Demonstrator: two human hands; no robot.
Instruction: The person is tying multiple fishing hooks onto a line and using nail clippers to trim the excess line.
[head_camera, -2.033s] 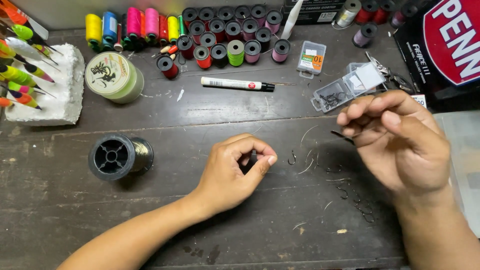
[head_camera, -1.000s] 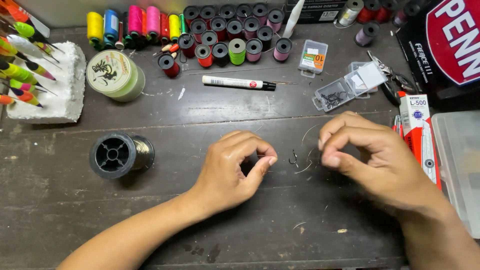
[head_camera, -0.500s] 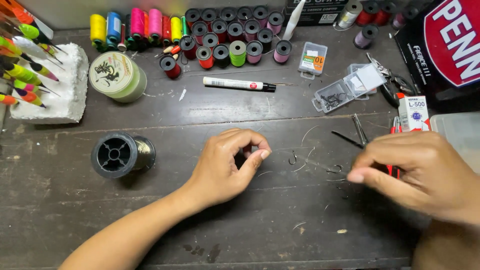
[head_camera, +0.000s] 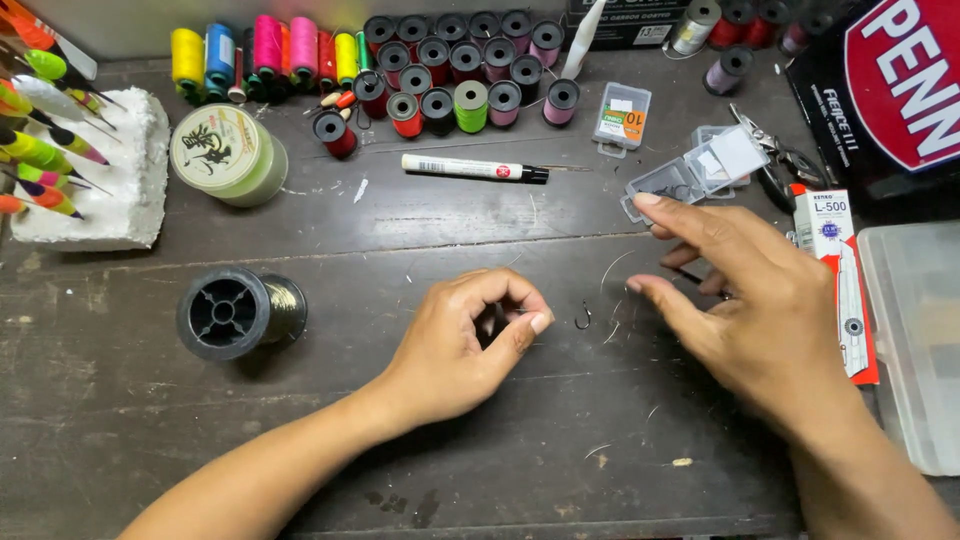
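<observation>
1. A small, thin metal hook (head_camera: 582, 318) lies on the scuffed dark wooden table (head_camera: 400, 440), mid-frame, between my hands.
2. A black plastic spool (head_camera: 238, 311) wound with glossy line sits left of centre.
3. My left hand (head_camera: 465, 345) rests curled, thumb and forefinger pinched; what they grip is too small to tell.
4. My right hand (head_camera: 750, 300) hovers spread, fingers loose, holding nothing, just right of the hook.
</observation>
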